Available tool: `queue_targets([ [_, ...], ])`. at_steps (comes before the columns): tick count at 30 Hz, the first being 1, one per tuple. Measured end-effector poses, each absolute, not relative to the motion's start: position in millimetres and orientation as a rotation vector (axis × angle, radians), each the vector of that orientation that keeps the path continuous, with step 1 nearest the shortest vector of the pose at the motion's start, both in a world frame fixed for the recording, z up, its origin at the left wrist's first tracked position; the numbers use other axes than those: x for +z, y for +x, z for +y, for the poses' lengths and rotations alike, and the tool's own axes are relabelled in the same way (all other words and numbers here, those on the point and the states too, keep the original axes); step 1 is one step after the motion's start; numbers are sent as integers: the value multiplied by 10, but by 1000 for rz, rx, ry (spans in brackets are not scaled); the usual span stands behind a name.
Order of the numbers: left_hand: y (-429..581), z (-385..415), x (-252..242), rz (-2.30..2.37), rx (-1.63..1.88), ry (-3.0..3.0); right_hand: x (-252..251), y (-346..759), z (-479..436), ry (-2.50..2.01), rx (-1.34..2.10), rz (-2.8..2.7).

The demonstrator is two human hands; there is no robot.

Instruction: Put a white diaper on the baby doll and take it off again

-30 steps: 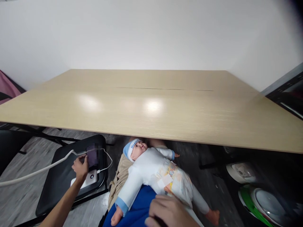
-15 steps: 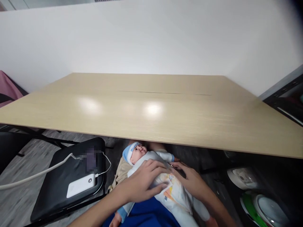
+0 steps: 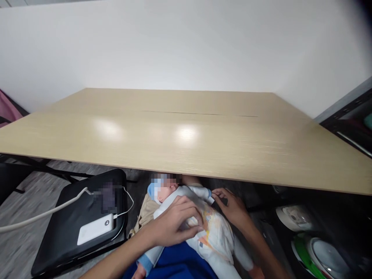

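Note:
A baby doll (image 3: pixel 217 228) lies face up across my lap, in a white outfit with an orange and yellow print and light blue cuffs, plus a blue and white cap (image 3: pixel 155 190). Over its chest my left hand (image 3: pixel 178 221) is curled, thumb and fingertips nearly meeting on the shirt front. My right hand (image 3: pixel 232 207) is at the end of the doll's far sleeve (image 3: pixel 202 191), its thumb and fingertips closed around the small hand, which they mostly hide. The doll's other hand (image 3: pixel 139 271) hangs near my blue clothing (image 3: pixel 180 261).
A wood-topped table (image 3: pixel 174 151) spans the view just beyond the doll, its edge close over the cap. To the left, a black stool (image 3: pixel 66 217) carries a white power bank (image 3: pixel 95 229) with cables. At lower right are white and green round items (image 3: pixel 305 248).
My right hand has moved off the doll's belly outward to its far cuff. My left fingers, flatter before, have curled toward the thumb on the shirt.

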State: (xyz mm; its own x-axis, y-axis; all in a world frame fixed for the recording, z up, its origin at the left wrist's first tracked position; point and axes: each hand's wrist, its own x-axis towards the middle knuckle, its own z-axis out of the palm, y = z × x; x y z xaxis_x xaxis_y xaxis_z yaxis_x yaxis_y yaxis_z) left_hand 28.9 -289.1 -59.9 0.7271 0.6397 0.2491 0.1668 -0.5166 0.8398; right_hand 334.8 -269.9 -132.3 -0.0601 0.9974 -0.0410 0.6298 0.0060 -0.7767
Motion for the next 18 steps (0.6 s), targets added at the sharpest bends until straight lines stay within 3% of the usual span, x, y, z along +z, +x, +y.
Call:
queue_targets([
  [8,-125,-3260,-728,417,393,2022,-648,2818,-3030,-1165,1092,-2301],
  [13,-15,-3286,-660,545,469,2031,-495,3175,-3313,-1362,1050,-2275],
  [18,534,-2945,-515,660,492,2161,-749,3828,-3834,-1760,1421,-1731],
])
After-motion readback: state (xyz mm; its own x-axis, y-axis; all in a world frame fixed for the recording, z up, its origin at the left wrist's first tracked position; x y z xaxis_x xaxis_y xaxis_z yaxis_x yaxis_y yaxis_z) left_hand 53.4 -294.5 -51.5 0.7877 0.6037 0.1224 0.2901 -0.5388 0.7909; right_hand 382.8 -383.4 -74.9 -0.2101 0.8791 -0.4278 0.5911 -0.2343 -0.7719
